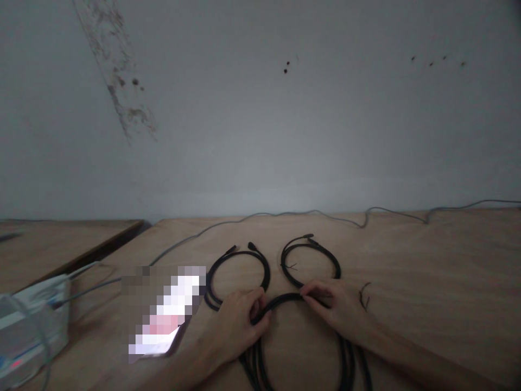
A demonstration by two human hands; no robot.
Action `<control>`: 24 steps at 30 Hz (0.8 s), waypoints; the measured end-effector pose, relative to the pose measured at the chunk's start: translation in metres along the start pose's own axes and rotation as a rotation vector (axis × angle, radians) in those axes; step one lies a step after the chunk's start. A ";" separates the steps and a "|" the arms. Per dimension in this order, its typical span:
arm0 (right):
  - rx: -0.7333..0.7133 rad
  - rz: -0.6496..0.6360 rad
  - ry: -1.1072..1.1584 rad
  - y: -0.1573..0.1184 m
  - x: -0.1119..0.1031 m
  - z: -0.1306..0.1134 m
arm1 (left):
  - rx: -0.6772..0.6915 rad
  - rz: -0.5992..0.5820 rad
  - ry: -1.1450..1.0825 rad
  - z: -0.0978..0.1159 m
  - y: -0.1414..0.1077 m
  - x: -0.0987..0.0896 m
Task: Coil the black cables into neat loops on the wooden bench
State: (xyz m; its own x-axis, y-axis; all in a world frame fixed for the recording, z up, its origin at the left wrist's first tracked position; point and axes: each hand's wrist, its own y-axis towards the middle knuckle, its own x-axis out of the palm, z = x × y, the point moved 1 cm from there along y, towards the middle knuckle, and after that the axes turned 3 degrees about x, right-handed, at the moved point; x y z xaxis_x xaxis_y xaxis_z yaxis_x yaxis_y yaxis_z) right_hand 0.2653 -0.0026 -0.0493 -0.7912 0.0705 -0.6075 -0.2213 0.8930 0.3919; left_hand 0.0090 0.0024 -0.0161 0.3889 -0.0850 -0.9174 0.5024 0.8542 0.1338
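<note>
A large black cable coil (285, 298) lies nearest to me, its lower part cut off by the picture's bottom edge. My left hand (240, 320) pinches the coil's upper left side between thumb and fingers. On its upper right, my right hand (337, 307) grips the same cable with the fingertips together. Just beyond my left hand rests a smaller black cable coil (267, 266), both plug ends pointing away from me. Another small black cable coil (338, 263) lies behind my right hand, a thin tie on its left side.
A lit phone (163, 345), mostly pixelated, lies on the wooden table (448, 282) left of my left hand. A white power strip (36, 326) stands at the far left. A grey wire (252, 215) runs along the wall. A loose dark twist tie (363, 297) sits right of my right hand.
</note>
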 end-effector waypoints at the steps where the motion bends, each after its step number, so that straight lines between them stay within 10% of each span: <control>1: 0.021 0.003 0.032 0.000 0.002 0.001 | 0.003 -0.004 -0.003 0.000 0.000 0.000; 24: -0.085 -0.031 -0.121 -0.001 0.004 0.001 | 0.029 -0.041 0.003 0.003 0.002 0.000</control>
State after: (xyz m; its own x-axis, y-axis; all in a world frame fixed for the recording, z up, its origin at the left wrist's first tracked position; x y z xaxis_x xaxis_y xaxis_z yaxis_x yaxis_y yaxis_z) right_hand 0.2632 -0.0023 -0.0527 -0.7100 0.1014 -0.6969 -0.2960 0.8550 0.4260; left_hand 0.0118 0.0024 -0.0147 0.3656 -0.1182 -0.9233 0.5402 0.8347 0.1071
